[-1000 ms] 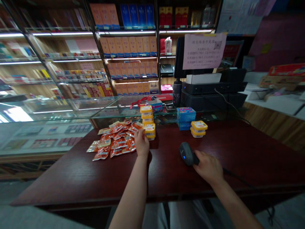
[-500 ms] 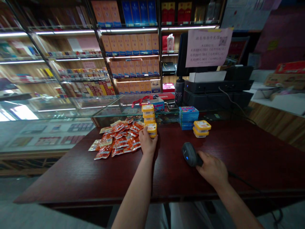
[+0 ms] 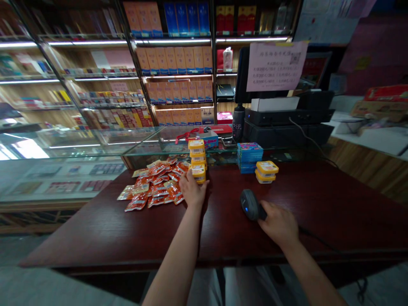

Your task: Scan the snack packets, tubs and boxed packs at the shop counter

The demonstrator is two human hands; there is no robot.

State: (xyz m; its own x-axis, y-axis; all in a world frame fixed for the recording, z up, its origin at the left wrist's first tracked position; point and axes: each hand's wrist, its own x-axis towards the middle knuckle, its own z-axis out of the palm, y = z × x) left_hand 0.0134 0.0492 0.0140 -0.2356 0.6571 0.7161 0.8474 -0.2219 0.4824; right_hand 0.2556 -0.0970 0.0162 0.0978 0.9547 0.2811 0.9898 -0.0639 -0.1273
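My right hand (image 3: pixel 280 223) is wrapped round the handle of a dark barcode scanner (image 3: pixel 249 205), its head turned left with a blue light lit. My left hand (image 3: pixel 193 190) is at the near side of a yellow-lidded tub (image 3: pixel 197 172), thumb and fingers spread apart; whether they touch it is unclear. More yellow tubs (image 3: pixel 196 146) are stacked right behind that one. Left of this hand lies a pile of orange-red foil packets (image 3: pixel 159 185). Further right, two yellow tubs (image 3: pixel 267 171) stand one on the other beside a stack of blue boxes (image 3: pixel 249 158).
The dark red wooden desk (image 3: pixel 127 242) meets a glass counter (image 3: pixel 149 146) at the back. A monitor bearing a pink paper sign (image 3: pixel 276 66) stands over black machines (image 3: pixel 287 127). The scanner's cable (image 3: pixel 321 240) runs off right. Lit shelves of boxes (image 3: pixel 174 61) line the wall.
My left hand has shifted slightly left, its fingers moving toward the front tub's left side. The scanner stays in my right hand. The view has shifted a little.
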